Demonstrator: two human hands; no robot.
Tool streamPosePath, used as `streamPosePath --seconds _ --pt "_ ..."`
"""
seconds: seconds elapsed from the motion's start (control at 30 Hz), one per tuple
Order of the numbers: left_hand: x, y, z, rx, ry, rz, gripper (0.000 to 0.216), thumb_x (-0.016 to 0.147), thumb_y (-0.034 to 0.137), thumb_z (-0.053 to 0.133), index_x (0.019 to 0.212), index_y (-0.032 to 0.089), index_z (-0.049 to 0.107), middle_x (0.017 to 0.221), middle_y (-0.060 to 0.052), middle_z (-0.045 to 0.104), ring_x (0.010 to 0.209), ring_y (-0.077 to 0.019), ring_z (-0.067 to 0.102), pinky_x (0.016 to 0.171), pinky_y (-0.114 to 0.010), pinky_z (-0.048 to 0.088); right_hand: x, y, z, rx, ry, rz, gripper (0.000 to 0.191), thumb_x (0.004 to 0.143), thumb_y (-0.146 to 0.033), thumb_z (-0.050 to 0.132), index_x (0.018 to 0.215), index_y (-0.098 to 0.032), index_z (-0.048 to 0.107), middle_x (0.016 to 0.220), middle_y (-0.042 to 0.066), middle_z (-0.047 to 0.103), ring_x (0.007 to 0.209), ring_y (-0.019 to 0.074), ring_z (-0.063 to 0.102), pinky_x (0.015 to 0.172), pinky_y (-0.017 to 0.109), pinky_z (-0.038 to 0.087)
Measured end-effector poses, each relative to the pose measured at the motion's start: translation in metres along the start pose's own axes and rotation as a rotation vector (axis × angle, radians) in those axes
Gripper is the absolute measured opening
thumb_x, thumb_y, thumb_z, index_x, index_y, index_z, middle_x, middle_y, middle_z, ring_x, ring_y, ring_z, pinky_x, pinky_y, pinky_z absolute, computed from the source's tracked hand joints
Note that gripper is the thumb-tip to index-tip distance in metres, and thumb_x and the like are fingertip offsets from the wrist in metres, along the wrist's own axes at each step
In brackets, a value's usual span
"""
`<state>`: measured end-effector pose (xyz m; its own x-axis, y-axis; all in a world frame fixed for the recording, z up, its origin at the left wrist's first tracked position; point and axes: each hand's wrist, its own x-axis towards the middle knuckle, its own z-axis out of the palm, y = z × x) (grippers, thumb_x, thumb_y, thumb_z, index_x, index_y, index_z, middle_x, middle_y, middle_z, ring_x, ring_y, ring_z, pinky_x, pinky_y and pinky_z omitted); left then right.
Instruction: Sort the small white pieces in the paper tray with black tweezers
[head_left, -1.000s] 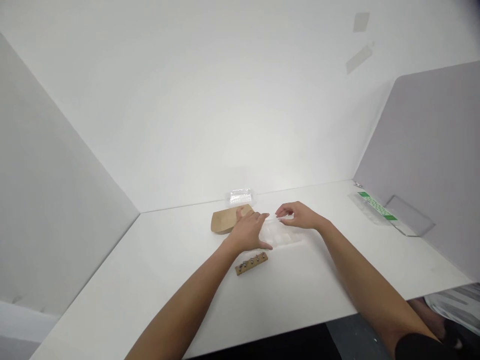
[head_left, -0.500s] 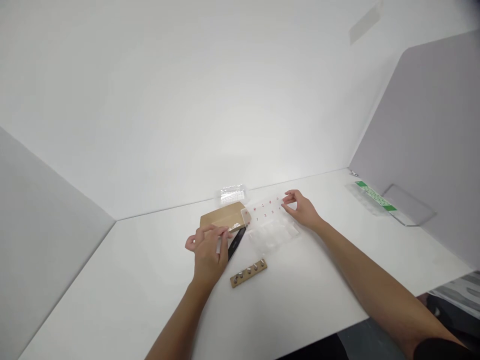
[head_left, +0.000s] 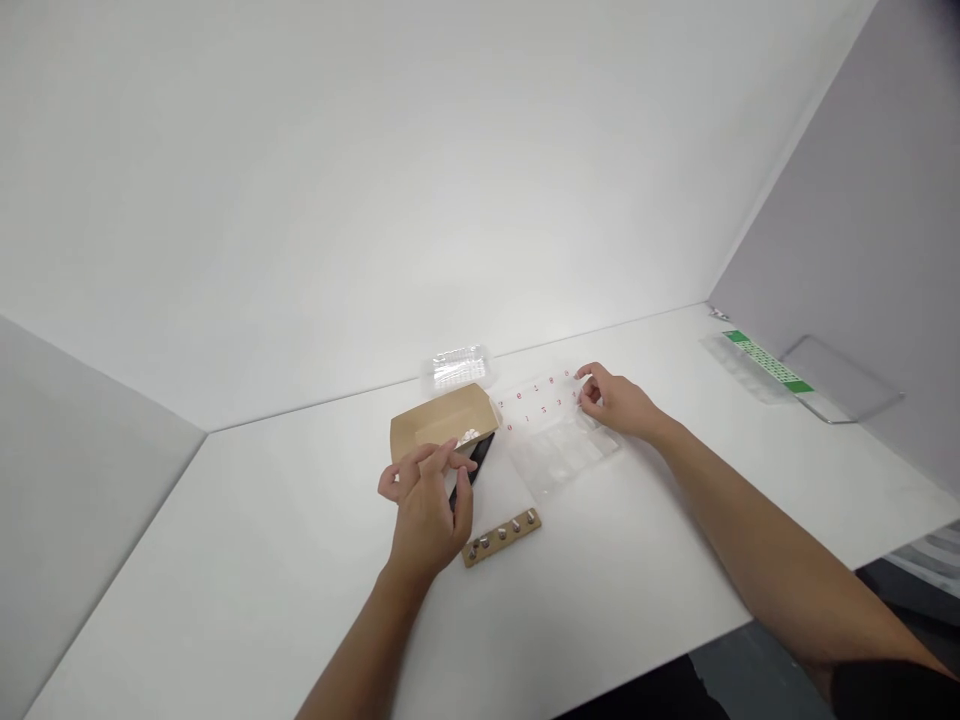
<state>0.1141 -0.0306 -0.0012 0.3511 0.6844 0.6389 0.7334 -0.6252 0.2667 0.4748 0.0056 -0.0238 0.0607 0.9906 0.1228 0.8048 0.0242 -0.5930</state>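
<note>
My left hand (head_left: 426,505) hovers just above the white table (head_left: 225,560), its fingers curled in a pinch round the near end of a slim black tool (head_left: 475,462). Beyond it stands an open brown cardboard box (head_left: 435,425) with small white pieces inside. My right hand (head_left: 619,405) pinches the far right corner of a clear plastic compartment tray (head_left: 562,450). The raised clear part of the tray carries red numbers. A small wooden strip (head_left: 501,535) with several metal studs lies to the right of my left hand.
A clear plastic container (head_left: 457,368) sits against the back wall. At the far right lie a clear bag with a green strip (head_left: 761,362) and a clear acrylic holder (head_left: 844,385). Grey partitions close in both sides. The table's front edge runs along the bottom right.
My left hand pulled back off the tray toward me and curled shut, uncovering the black tool. My right hand stayed on the tray's corner, and the numbered part is now in view. The view tilted down.
</note>
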Motion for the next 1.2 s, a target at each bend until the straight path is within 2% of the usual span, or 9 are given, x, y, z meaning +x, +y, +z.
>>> streamPosePath --seconds 0.1,0.2,0.37,0.47,0.67,0.83,1.0,1.2 --pt "-0.001 -0.001 0.001 0.001 0.003 0.019 0.052 0.092 0.013 0.056 0.14 0.023 0.04 0.098 -0.005 0.078 0.123 -0.0322 0.059 0.104 -0.052 0.025 0.002 0.012 -0.007 0.002 0.038 0.078 0.038 0.089 -0.037 0.059 0.121 -0.025 0.041 0.087 0.0 0.073 0.07 0.0186 0.066 0.061 0.028 0.045" --pt "-0.001 -0.004 0.003 0.005 0.002 0.014 0.05 0.092 0.014 0.057 0.139 0.022 0.041 0.098 -0.005 0.077 0.123 -0.0323 0.058 0.105 -0.052 0.025 0.004 0.021 -0.011 0.031 0.021 0.107 0.032 0.09 -0.038 0.059 0.114 -0.026 0.042 0.083 -0.001 0.072 0.069 0.0188 0.065 0.061 0.029 0.044" --pt "0.0 -0.007 0.006 0.027 0.016 0.011 0.046 0.092 0.015 0.058 0.136 0.02 0.045 0.096 -0.006 0.077 0.12 -0.0341 0.058 0.102 -0.053 0.026 0.004 0.018 -0.018 -0.04 -0.006 0.058 0.017 0.091 -0.037 0.058 0.1 -0.025 0.051 0.096 0.002 0.072 0.071 0.0158 0.063 0.061 0.028 0.042" --pt "0.001 -0.007 0.006 0.033 0.016 0.011 0.044 0.092 0.016 0.058 0.134 0.021 0.047 0.095 -0.006 0.077 0.12 -0.0347 0.058 0.101 -0.053 0.026 0.0 0.01 -0.029 -0.085 -0.003 0.016 0.018 0.09 -0.04 0.059 0.102 -0.026 0.055 0.096 0.002 0.07 0.073 0.0162 0.062 0.062 0.028 0.042" --pt "0.0 -0.006 0.006 0.03 0.017 0.01 0.043 0.091 0.016 0.059 0.133 0.022 0.048 0.094 -0.006 0.077 0.118 -0.035 0.059 0.1 -0.054 0.027 -0.015 -0.003 -0.047 0.017 -0.279 0.006 0.038 0.086 -0.056 0.066 0.109 -0.026 0.06 0.092 0.005 0.071 0.076 0.0201 0.064 0.064 0.031 0.047" --pt "0.0 -0.009 0.007 0.029 0.001 0.008 0.043 0.092 0.017 0.059 0.133 0.022 0.048 0.094 -0.005 0.077 0.118 -0.0351 0.059 0.101 -0.054 0.027 -0.015 -0.006 -0.044 -0.008 -0.296 0.008 0.032 0.085 -0.053 0.069 0.1 -0.027 0.062 0.088 0.003 0.069 0.074 0.0187 0.062 0.063 0.03 0.046" --pt "0.002 -0.008 0.006 0.028 0.037 0.032 0.041 0.092 0.017 0.059 0.131 0.023 0.049 0.091 -0.005 0.077 0.114 -0.0343 0.061 0.1 -0.054 0.027 -0.011 -0.006 -0.038 -0.052 -0.26 0.009 0.028 0.091 -0.053 0.06 0.088 -0.025 0.06 0.083 0.003 0.067 0.07 0.0175 0.058 0.06 0.03 0.043" --pt "0.001 -0.001 0.006 0.03 0.031 0.046 0.039 0.091 0.015 0.059 0.129 0.023 0.05 0.092 -0.004 0.077 0.114 -0.0339 0.061 0.1 -0.052 0.027 -0.01 -0.009 -0.034 -0.111 -0.235 0.016 0.026 0.094 -0.05 0.058 0.089 -0.025 0.059 0.084 0.003 0.068 0.07 0.0177 0.059 0.06 0.03 0.04"
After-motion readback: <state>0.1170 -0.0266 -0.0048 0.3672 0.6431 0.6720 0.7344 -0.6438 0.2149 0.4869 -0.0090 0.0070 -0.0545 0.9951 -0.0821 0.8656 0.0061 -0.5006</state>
